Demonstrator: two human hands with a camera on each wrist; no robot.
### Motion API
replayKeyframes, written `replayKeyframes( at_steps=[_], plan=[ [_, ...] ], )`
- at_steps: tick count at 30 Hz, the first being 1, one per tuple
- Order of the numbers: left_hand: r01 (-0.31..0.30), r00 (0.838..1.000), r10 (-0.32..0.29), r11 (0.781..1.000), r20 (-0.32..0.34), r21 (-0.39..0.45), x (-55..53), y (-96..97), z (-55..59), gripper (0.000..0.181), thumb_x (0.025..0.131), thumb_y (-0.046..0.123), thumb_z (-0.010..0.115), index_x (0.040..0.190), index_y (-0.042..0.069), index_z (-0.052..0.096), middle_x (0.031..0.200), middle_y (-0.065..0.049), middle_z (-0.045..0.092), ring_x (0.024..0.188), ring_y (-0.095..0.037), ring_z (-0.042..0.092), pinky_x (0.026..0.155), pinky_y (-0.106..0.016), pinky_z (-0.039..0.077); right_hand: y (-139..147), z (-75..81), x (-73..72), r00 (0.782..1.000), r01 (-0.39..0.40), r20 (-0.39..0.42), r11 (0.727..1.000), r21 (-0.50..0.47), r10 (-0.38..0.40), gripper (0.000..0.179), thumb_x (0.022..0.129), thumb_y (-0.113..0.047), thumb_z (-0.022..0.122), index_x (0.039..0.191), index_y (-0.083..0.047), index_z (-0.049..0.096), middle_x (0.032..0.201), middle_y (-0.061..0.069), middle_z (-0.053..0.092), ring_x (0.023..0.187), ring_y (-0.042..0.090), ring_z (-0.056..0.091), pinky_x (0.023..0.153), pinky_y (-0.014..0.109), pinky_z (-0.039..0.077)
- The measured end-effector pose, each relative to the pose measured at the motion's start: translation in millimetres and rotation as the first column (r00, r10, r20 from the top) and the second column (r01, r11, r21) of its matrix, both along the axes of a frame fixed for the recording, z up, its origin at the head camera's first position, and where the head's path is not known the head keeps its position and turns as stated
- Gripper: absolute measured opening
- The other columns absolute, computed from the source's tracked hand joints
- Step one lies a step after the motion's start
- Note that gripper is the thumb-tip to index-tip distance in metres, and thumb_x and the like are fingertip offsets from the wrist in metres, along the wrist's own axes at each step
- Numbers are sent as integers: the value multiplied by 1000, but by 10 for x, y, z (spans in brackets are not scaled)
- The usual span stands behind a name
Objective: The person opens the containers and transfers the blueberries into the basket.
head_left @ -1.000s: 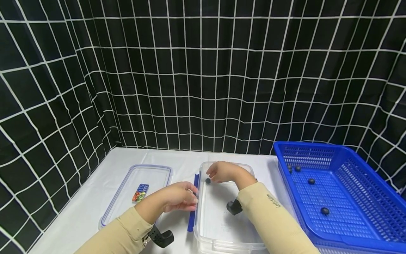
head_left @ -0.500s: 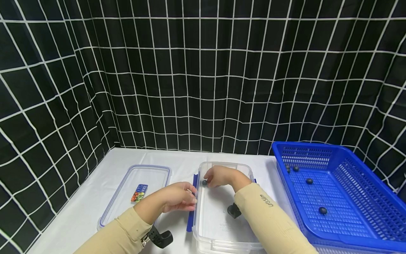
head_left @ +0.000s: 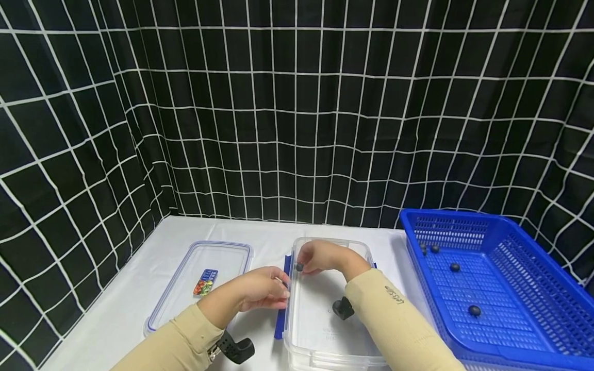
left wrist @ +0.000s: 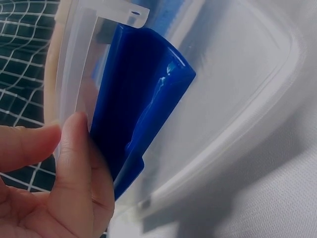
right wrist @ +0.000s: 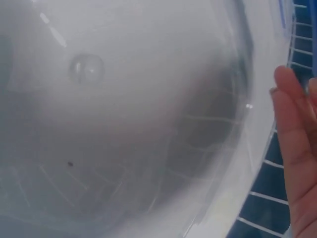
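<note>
In the head view a clear plastic box [head_left: 320, 330] stands in the middle of the table, its blue side latch [head_left: 280, 323] folded outward. My right hand [head_left: 325, 256] reaches into the far left corner and pinches a small dark ball [head_left: 299, 267] at its fingertips. My left hand [head_left: 262, 289] rests at the box's left edge, fingers loosely bent, nothing held. Close up in the left wrist view, its thumb and fingers [left wrist: 74, 163] are beside the rim and the blue latch [left wrist: 138, 94]. The right wrist view catches fingers [right wrist: 292, 129] past the box's clear floor [right wrist: 133, 114]; the ball cannot be made out there.
To the left lies a clear lid [head_left: 178, 275] with a blue seal and a coloured label [head_left: 205, 282]. On the right stands a blue perforated basket [head_left: 501, 335] with several dark balls [head_left: 474, 310] in it. A black gridded curtain [head_left: 287, 103] hangs behind the white table [head_left: 266, 229].
The right hand has moved slightly down and left onto the dark ball, which was lying clear of its fingertips and now sits between them. The left hand has stayed put.
</note>
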State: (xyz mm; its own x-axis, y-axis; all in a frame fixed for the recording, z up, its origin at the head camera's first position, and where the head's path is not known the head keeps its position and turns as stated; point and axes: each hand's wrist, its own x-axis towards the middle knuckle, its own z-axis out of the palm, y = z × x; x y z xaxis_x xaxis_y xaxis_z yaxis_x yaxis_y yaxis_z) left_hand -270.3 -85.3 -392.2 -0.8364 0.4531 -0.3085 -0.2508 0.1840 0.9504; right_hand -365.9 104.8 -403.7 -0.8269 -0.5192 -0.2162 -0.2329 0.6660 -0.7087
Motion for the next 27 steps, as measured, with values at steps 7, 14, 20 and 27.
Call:
replayKeyframes(
  at_steps=[7,14,20,27],
  plan=[
    [3,1000,-3,1000,6,-5,-20,-4,-19,29,79,-7,55,107,-3,45,79,-10,52,67,-15,59,71,-26,58,-21,48,14,997,14,75,993,-121,-5,8,80,4,63,86,1,57,81,8,64,74,19,64,69,32,59],
    [-2,1000,2,1000,10,-5,-34,-4,-37,29,80,-7,55,107,-3,45,79,-10,53,68,-15,60,72,-28,58,3,136,35,997,7,77,990,-142,4,8,81,3,63,86,1,56,82,9,64,76,21,65,70,32,59],
    [-3,1000,4,1000,13,-4,-20,5,-22,28,80,-8,55,106,-3,46,78,-9,52,67,-15,59,72,-28,58,75,250,38,996,-19,83,974,-227,38,7,82,2,61,88,1,56,85,11,64,80,23,66,74,34,58],
    [-4,1000,4,1000,12,-8,-12,4,-11,28,80,-8,55,106,-2,46,77,-9,52,67,-15,59,72,-28,58,165,441,75,998,-32,37,954,-298,45,9,84,1,59,92,1,56,89,13,63,85,23,66,76,36,58]
  ],
)
